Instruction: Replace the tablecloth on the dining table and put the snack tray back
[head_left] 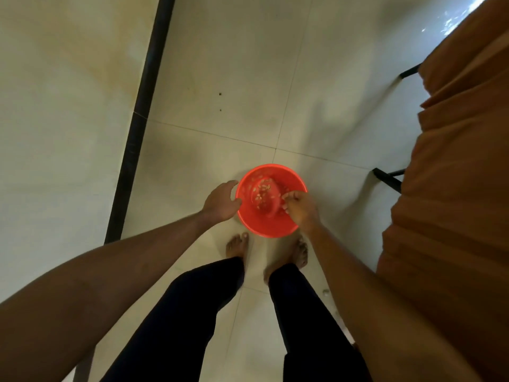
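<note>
Red round snack tray [265, 225] holds scattered pale nuts [261, 193]; left hand [221, 201] spread at rim, right hand [301, 209] grips edge.

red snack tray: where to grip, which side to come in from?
Grip the red snack tray by its outer rim at two opposite points, coming in from left and right. It is round, open side up, with loose snacks in the middle, so keep it level. The left hand sits at the left rim; the right hand curls over the right rim.
</note>
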